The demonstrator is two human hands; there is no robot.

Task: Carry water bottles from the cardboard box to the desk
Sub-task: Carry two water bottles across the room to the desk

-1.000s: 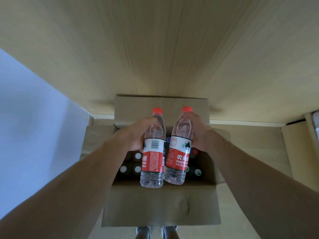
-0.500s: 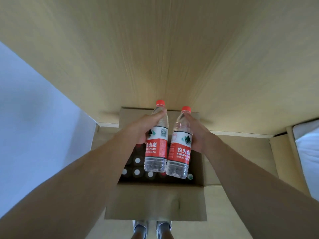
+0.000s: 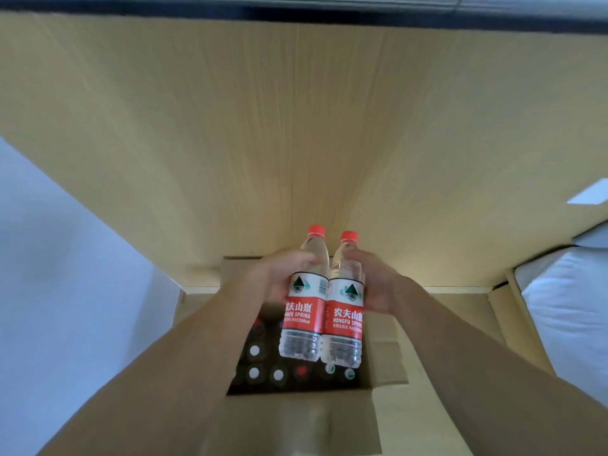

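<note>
I see my left hand (image 3: 279,278) wrapped around the left water bottle (image 3: 304,297), fingers curled over its shoulder and the top of its label. My right hand (image 3: 375,284) grips the right water bottle (image 3: 345,304) the same way from the other side. Both bottles are clear with red caps and red-and-white labels, upright with a slight lean, and their sides touch along the labels at the centre of the frame.

They hang in the air above the open cardboard box (image 3: 296,422), which fills the lower middle of the frame. Inside the box, in shadow below the bottle bases, I can make out the tops of more bottles (image 3: 255,373), with white, red and green caps; how many there are I cannot tell. The near flap of the box folds toward me at the bottom edge, and another flap sticks out at lower right.

The pale wooden tabletop (image 3: 296,126) spans the whole upper half of the frame, its near edge just behind the box. A white wall (image 3: 49,291) runs down the left side. Something white and soft (image 3: 572,307) sits at the right edge, and a white slip (image 3: 589,194) lies on the wood at upper right.
</note>
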